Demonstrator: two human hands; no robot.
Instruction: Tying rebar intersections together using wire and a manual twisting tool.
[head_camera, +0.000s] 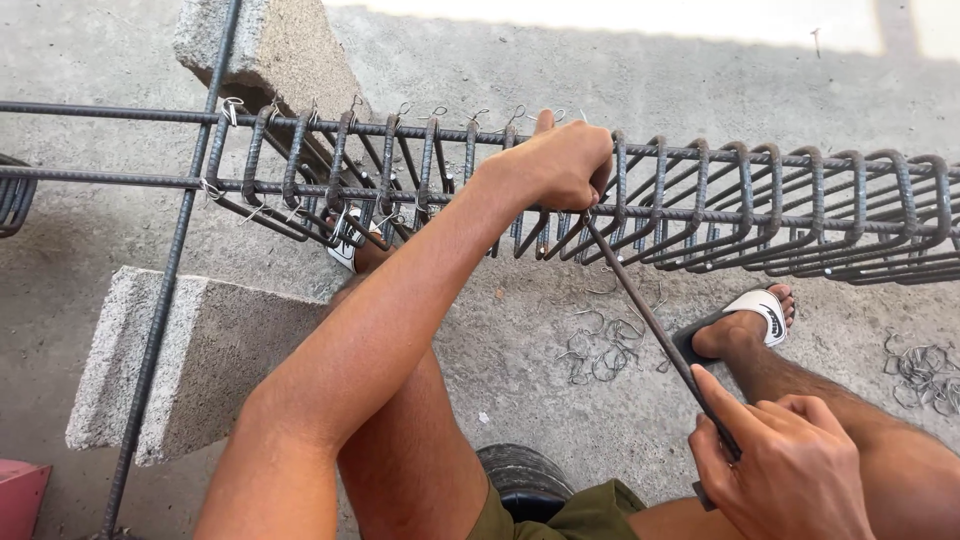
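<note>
2 long ribbed bars carry a rebar cage of dark stirrups, resting across a concrete block. Left hand is curled tight over the cage's top bar. Right hand grips a thin tying rod, fingers wrapped closed, its tip meeting the cage.

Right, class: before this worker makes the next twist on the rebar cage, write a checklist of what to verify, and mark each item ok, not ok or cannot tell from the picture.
1. Left hand grips the cage's top bar: ok.
2. Right hand holds the handle end of the long tying tool: ok.
3. Tool tip hooked on a wire tie at the joint: cannot tell, the left hand hides it.
4. Cage rests steady on the concrete block: ok.
5. Spare wire ties lie within reach on the ground: ok.
6. Feet protected: not ok, an open sandal.
</note>
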